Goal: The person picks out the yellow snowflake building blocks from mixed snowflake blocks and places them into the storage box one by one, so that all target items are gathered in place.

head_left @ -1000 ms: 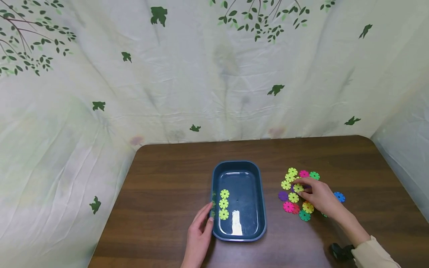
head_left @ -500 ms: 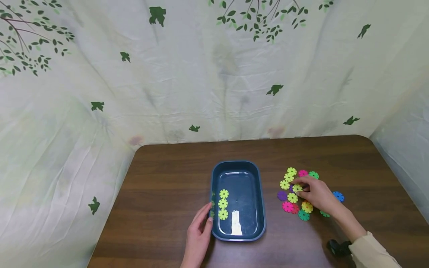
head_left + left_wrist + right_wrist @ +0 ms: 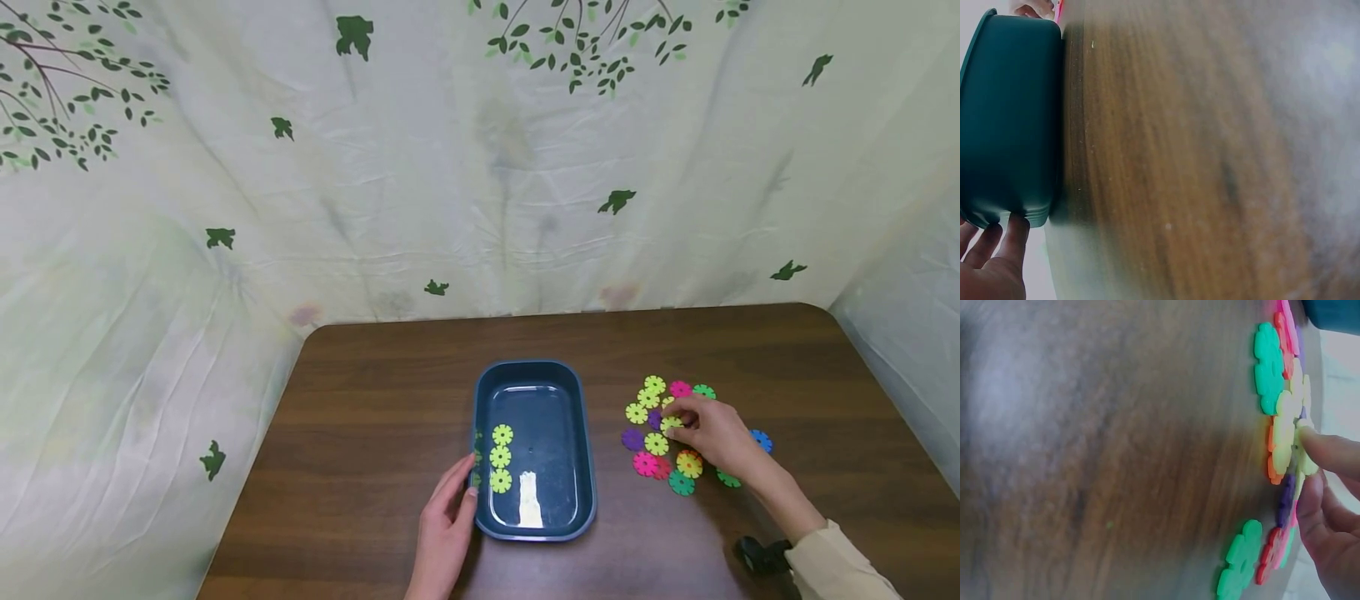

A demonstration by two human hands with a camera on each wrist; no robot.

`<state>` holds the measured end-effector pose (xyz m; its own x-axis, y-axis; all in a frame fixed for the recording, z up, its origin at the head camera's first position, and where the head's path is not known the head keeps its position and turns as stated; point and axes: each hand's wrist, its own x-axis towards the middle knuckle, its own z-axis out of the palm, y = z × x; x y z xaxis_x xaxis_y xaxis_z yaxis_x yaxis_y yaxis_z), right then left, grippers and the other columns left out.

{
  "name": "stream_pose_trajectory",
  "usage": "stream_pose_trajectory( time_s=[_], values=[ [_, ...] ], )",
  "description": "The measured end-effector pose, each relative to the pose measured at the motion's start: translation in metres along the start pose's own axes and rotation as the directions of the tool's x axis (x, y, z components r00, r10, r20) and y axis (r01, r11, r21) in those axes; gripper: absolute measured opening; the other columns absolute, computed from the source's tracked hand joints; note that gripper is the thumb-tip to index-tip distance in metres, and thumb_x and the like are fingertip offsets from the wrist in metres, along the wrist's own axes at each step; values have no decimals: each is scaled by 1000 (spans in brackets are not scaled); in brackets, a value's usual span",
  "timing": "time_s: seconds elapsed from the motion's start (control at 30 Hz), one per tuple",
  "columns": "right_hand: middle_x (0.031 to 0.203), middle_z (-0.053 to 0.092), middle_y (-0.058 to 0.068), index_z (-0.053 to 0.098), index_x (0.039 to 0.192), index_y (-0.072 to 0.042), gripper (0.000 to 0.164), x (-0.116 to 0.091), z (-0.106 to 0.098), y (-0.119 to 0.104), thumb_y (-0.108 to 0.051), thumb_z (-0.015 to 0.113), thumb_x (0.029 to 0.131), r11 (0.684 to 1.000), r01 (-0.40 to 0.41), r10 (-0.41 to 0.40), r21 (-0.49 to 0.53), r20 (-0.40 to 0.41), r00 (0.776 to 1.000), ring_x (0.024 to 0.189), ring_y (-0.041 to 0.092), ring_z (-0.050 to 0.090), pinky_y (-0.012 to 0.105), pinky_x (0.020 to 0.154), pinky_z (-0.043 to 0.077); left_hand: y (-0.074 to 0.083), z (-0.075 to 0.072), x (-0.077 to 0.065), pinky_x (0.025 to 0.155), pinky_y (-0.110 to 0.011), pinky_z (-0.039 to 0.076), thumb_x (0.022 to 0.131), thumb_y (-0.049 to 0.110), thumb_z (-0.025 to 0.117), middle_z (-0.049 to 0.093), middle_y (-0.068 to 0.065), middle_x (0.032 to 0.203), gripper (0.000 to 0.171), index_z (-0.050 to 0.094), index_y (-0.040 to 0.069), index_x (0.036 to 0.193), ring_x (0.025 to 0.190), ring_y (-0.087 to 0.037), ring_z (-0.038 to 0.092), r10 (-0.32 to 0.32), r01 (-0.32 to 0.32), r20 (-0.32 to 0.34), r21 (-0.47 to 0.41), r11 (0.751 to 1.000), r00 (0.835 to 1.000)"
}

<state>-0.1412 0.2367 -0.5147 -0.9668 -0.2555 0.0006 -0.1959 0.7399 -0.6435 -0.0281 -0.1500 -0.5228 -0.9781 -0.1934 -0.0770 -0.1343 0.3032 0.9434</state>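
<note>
A dark blue tray (image 3: 535, 533) stands on the table, with three yellow-green flower-shaped building discs (image 3: 500, 457) in a column along its left inside. My left hand (image 3: 442, 523) touches the tray's outer left wall with its fingertips, thumb near the rim. To the right of the tray, my right hand (image 3: 712, 433) is at a loose group of discs. Its thumb and fingers pinch a yellow-green disc (image 3: 671, 426), partly hidden by the hand. Around it lie other yellow-green discs (image 3: 648, 398), a purple disc (image 3: 633, 440), a pink disc (image 3: 645, 464) and a green disc (image 3: 681, 482).
A blue disc (image 3: 762, 440) and another green disc (image 3: 728, 478) lie right of the right forearm. A black device (image 3: 761, 556) sits at the right wrist. White leaf-printed cloth (image 3: 525, 167) hangs behind the brown table (image 3: 360, 450).
The right hand and its pinched disc have shifted slightly right and nearer, showing more of the purple disc beside it. A yellow-green disc at the group's left has slid slightly left. The left hand stays put.
</note>
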Motion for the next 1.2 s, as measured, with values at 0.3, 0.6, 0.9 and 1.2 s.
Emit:
stream_pose_trajectory(
  time_s=[0.3, 0.6, 0.9, 1.2],
  values=[
    [79, 61, -4, 71, 95, -10, 11, -5, -7, -3, -7, 75, 86, 999, -28, 27, 35, 28, 999, 74, 15, 57, 27, 59, 48, 2, 0, 0, 104, -38, 42, 97, 8, 60, 53, 2, 140, 41, 60, 23, 136, 130, -20, 48, -23, 23, 4, 4, 1000, 1000],
    [84, 66, -2, 71, 98, -10, 11, -7, -9, -6, -8, 74, 88, 995, -34, 30, 91, 45, 999, 78, 15, 63, 25, 61, 53, 4, 0, 1, 103, -39, 43, 98, 8, 59, 53, 3, 140, 41, 60, 23, 136, 130, -20, 48, -44, 44, 7, 10, 999, 999],
    [85, 67, -1, 71, 103, -8, 15, -2, -2, -18, -11, 74, 88, 989, -25, 20, 146, 37, 999, 79, 16, 65, 25, 61, 54, 4, 0, 0, 104, -37, 42, 98, 7, 60, 53, 4, 140, 41, 61, 24, 135, 130, -18, 48, -22, 23, 11, -20, 1000, 1000],
    [85, 66, 0, 71, 101, -7, 15, 3, 7, -30, -7, 75, 87, 982, 7, -16, 190, 45, 999, 77, 18, 63, 24, 62, 55, 3, 0, 0, 104, -39, 43, 98, 9, 60, 52, 2, 140, 41, 60, 25, 135, 131, -19, 48, -38, 38, 11, -11, 999, 999]
  ],
)
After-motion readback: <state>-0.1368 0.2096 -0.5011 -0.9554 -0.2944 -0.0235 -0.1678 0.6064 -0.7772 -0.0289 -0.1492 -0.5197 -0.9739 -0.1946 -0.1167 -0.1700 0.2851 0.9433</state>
